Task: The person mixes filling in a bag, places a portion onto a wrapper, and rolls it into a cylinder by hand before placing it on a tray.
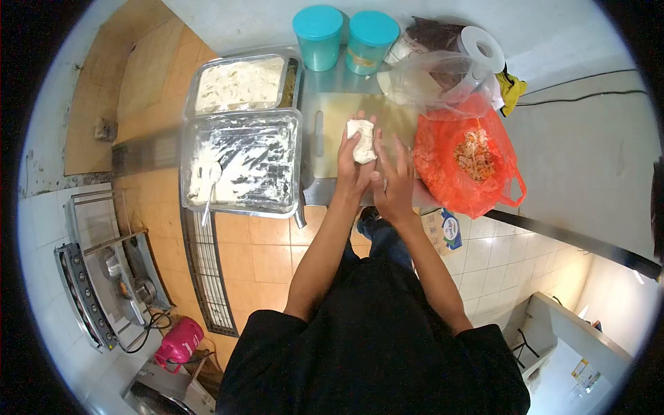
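A pale, soft piece of dough [362, 143] lies along the palm and fingers of my left hand [350, 166], with the thumb over its edge. Beside it, my right hand [395, 181] has its fingers apart and holds nothing. Both hands are over a cream cutting board [330, 121]. To the left, a metal tray [295, 162] smeared with white flour or paste has a spoon [214, 181] in it. Behind that, another tray [294, 83] holds a layer of pale dough pieces [238, 84]. On the right, a red plastic bag [436, 155] stands open around a shredded orange-and-white filling [475, 156].
Two containers with turquoise lids [317, 26] [374, 29] stand against the wall. A clear plastic bag [432, 79] and a white roll [483, 48] sit at the back right. On the floor are a pink gas cylinder [180, 340] and a cardboard box [434, 228].
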{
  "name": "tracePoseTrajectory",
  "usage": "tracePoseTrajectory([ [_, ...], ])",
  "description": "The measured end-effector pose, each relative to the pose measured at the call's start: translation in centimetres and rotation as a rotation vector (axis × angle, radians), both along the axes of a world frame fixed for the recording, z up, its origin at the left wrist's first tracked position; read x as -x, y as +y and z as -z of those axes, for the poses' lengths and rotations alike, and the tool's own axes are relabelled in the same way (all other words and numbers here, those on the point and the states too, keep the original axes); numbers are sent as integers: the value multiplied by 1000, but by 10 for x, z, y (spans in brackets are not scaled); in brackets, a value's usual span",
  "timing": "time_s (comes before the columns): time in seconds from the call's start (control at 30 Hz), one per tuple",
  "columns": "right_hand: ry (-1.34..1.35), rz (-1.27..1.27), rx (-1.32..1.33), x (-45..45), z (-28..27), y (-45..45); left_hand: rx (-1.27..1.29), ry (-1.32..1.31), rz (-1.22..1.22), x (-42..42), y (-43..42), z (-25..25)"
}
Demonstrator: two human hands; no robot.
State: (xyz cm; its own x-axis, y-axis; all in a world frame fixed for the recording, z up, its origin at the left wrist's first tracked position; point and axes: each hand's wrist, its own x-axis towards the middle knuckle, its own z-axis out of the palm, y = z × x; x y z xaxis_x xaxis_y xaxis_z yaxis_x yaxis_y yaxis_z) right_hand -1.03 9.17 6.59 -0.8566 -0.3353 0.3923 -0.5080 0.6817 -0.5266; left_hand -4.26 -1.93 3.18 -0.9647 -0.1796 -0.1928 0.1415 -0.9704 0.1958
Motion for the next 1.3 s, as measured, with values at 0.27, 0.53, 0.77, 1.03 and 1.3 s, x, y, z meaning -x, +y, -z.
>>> tracePoseTrajectory([
  [0.27,125,-125,-100,16,-9,14,-163,11,73,-16,7,-4],
  [0.53,27,-155,35,2,-15,30,31,-7,86,-45,15,-11],
  [0.77,-881,79,1182,-65,8,39,-32,-81,104,-121,34,0],
  [1.03,-1358,191,1003,-170,97,73,-218,-317,144,-273,42,89],
  [1.3,-1553,276,892,-171,201,39,-67,-486,88,-297,0,183],
])
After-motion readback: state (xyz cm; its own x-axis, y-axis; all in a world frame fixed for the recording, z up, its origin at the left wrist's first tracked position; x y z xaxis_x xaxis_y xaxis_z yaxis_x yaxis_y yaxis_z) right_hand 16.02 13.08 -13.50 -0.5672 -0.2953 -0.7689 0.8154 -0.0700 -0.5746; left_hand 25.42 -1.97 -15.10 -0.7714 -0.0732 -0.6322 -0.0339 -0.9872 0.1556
